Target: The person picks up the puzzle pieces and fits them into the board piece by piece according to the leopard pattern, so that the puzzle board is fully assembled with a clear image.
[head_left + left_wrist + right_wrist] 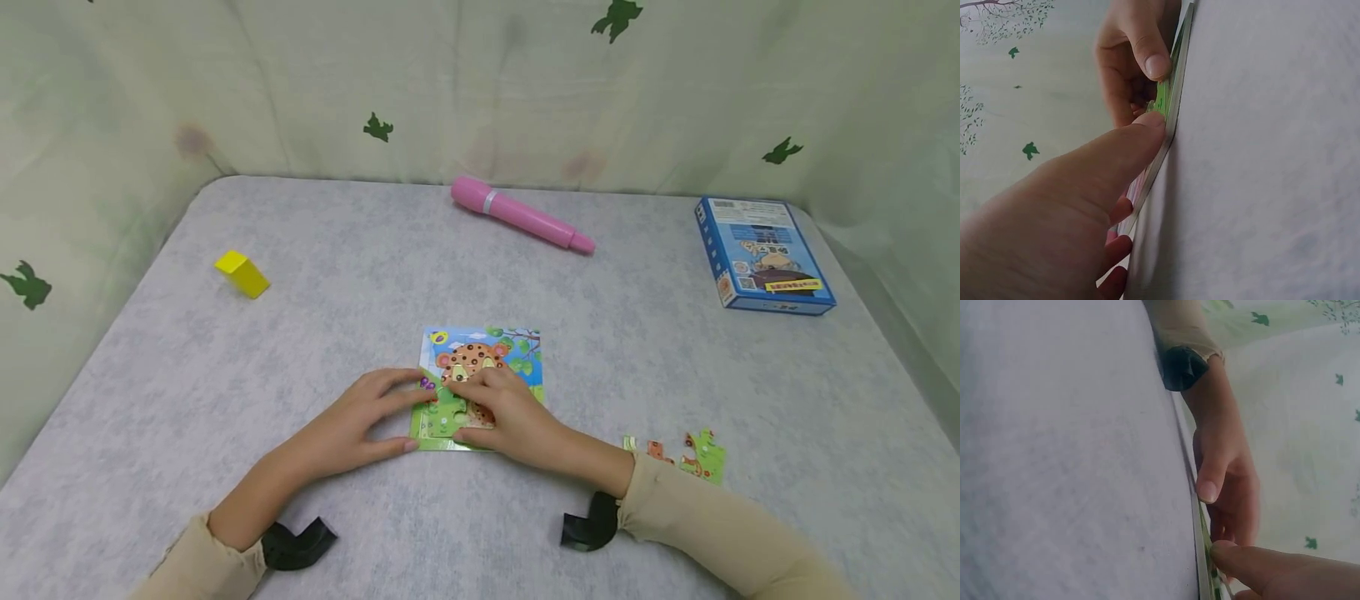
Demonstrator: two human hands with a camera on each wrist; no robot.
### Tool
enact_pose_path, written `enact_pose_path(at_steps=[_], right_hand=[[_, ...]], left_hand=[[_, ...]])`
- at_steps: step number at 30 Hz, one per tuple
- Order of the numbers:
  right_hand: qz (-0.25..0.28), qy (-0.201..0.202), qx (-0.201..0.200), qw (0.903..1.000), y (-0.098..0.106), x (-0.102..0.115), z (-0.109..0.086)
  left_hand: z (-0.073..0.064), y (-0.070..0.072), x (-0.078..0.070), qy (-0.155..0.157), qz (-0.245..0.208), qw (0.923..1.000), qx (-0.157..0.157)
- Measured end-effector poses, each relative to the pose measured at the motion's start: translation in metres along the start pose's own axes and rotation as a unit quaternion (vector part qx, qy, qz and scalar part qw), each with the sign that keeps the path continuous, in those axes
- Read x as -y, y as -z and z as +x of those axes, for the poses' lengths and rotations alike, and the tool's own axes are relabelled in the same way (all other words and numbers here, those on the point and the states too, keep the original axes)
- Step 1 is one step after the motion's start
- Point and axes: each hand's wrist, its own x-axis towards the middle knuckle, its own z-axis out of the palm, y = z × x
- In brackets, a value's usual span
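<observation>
In the head view a square jigsaw puzzle (444, 433) with a spotted cartoon leopard lies in front of me. My left hand (367, 417) rests at its left side, fingers extended onto the picture and thumb by the lower left corner. From the right, my right hand (517, 417) reaches over the puzzle, its index finger on the leopard and its thumb near the bottom edge. Whether it pinches a piece is unclear, as the hand covers part of the picture. Both wrist views show the puzzle edge-on, with the thumbs touching it.
Loose puzzle pieces (707, 457) lie beside the right forearm, partly hidden by the sleeve. Farther back are a yellow block (243, 275), a pink marker-shaped stick (525, 217) and a blue box (768, 254). A pale curtain (480, 92) hangs behind the table.
</observation>
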Motion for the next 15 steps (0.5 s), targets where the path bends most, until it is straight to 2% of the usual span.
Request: enact_pose_path(at_steps=[5,10,15], right_hand=[[0.006,-0.013,-0.001,0.9999,-0.0012,0.0027,0.0028],[-0.003,-0.022,-0.002,0.9997,-0.0017,0.0062,0.0041],[-0.032,-0.027,0.014,0.9990,-0.0006,0.0079,0.0051]], left_hand=[[-0.0005,0.0012,-0.0011,-0.023,0.003,0.9997,0.006],[-0.0012,0.0012,-0.0015,-0.021,-0.004,0.9997,0.010],[-0.0004,0.0014,-0.0013,-0.022,-0.003,0.9997,0.014]])
